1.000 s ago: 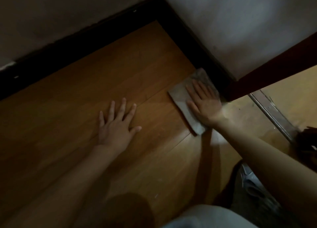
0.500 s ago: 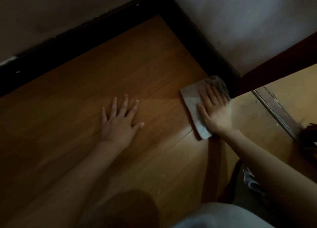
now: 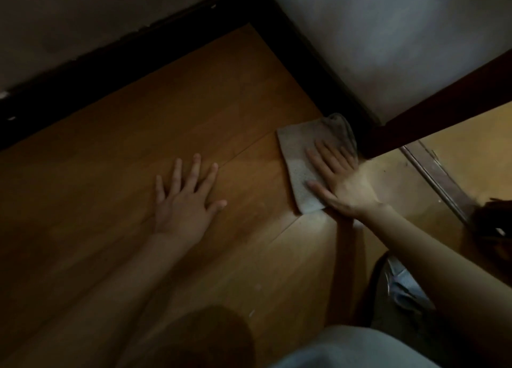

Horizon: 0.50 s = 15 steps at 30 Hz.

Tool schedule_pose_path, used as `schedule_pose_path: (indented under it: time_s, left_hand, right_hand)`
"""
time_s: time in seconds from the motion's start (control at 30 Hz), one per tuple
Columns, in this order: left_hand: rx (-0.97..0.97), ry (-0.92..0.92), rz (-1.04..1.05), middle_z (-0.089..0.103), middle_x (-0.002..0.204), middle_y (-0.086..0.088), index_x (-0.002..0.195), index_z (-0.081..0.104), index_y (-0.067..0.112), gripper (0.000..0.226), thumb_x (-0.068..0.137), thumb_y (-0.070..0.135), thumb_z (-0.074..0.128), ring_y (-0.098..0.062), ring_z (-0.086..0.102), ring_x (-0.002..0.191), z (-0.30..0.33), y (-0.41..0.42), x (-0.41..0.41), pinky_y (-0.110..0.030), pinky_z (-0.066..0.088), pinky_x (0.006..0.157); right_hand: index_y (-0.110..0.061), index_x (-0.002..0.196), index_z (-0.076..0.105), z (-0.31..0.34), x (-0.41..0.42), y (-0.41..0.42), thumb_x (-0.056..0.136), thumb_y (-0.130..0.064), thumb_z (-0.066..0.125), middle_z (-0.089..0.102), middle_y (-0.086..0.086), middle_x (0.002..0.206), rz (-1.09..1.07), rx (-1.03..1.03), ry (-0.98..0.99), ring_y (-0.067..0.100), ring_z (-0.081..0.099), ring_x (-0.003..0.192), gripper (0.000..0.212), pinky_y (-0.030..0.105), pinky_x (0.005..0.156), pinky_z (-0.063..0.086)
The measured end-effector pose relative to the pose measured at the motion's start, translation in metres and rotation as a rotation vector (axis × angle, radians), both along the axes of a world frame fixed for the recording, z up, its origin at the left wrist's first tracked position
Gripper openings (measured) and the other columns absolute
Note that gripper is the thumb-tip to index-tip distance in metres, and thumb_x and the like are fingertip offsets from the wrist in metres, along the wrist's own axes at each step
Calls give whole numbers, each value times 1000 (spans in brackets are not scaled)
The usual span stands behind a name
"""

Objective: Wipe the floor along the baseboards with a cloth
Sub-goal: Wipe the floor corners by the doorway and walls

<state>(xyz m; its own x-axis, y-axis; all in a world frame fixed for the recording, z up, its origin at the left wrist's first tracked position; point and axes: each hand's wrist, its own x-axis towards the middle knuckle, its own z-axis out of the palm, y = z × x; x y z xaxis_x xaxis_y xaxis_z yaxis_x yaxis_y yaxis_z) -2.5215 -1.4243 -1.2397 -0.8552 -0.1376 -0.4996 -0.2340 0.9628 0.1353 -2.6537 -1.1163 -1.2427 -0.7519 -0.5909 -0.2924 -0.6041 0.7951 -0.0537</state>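
**Flat palm presses cloth to the floor beside the baseboard**

Nearest the camera, a pale grey fabric-covered knee [image 3: 354, 348] fills the bottom edge, and just right of it a crumpled light-coloured piece of material [image 3: 401, 284] lies in shadow; what it is cannot be told. Two bare forearms reach forward from here over the orange-brown wooden plank floor [image 3: 124, 151].

The left hand [image 3: 184, 201] lies flat on the bare planks, fingers straight and spread, palm down, grasping nothing.

Further out and to the right, the right hand [image 3: 342, 182] rests palm down on the folded grey rectangular cloth [image 3: 297, 148], fingers straight and close together, thumb stretched along the cloth's near part. It presses the cloth rather than clenching it. The cloth lies on the floor, its far right edge bunched up against the dark, nearly black baseboard [image 3: 313, 63], close to where that baseboard meets a dark reddish-brown wooden door frame [image 3: 443, 112].

Beyond the frame a metal threshold strip [image 3: 432, 179] runs across a brighter yellowish floor. Farthest off, the baseboard turns a corner beneath dim grey-white plaster walls [image 3: 388, 35].
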Motion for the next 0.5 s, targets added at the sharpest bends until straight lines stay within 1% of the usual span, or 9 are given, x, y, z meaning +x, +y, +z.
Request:
schedule_pose_path:
  time_s: [0.07,0.1,0.17,0.2,0.23,0.33,0.4,0.43,0.5]
  left_hand:
    - [-13,-3,2,-33,154,11,147,-19,45,71,92,69,18,-23,-27,145,-1,1,1,-55,-5,118]
    - [-16,-5,2,-33,154,11,147,-19,45,71,92,69,18,-23,-27,144,-1,1,1,-55,-5,117]
    - [-11,-8,7,-33,155,11,147,-19,45,71,92,68,19,-23,-27,144,0,2,0,-55,-5,117]
    - [-6,-12,12,-32,155,11,148,-18,45,71,92,68,19,-23,-28,144,1,2,-1,-55,-6,117]
    - [-1,-13,15,-32,155,11,148,-18,45,71,92,69,19,-23,-28,144,1,2,-1,-55,-6,118]
    - [12,-14,19,-34,155,11,148,-19,45,71,92,69,19,-23,-29,144,3,1,-1,-55,-6,118]
    - [14,-21,17,-35,154,11,147,-20,45,71,92,69,18,-23,-30,143,4,2,0,-55,-7,117]
    - [14,-20,18,-35,153,11,147,-20,45,71,93,69,19,-23,-30,143,4,2,0,-55,-7,117]
    - [14,-15,22,-35,153,11,147,-19,45,71,93,69,20,-23,-30,143,4,2,0,-55,-8,117]
  right_hand:
    - [-24,155,2,0,3,6,99,-58,15,7,11,162,58,34,5,21,-2,149,67,39,120,-5]
    - [-23,155,3,-3,5,-3,99,-56,15,11,14,161,18,43,21,26,4,149,66,42,120,1]
    - [-19,154,10,-7,13,-40,98,-54,15,19,19,158,-187,47,65,34,16,146,66,48,118,11]
    - [-18,154,12,-9,16,-62,98,-53,16,20,21,157,-321,28,94,37,17,145,66,50,117,13]
    - [-18,154,10,-10,16,-84,99,-53,17,16,21,158,-457,2,87,38,14,146,66,51,117,10]
    - [-22,154,1,-3,-7,-135,101,-52,20,-4,19,160,-749,-97,-108,37,-5,147,64,52,116,-2]
    - [-24,154,6,9,-27,-143,100,-53,20,-2,15,161,-719,-96,-153,37,-4,147,63,51,116,0]
    - [-25,154,10,13,-34,-138,100,-53,21,3,13,161,-616,-79,-137,37,0,147,62,51,117,3]
    - [-28,153,16,16,-43,-114,99,-55,18,11,10,161,-287,-49,-38,33,5,147,61,51,118,4]
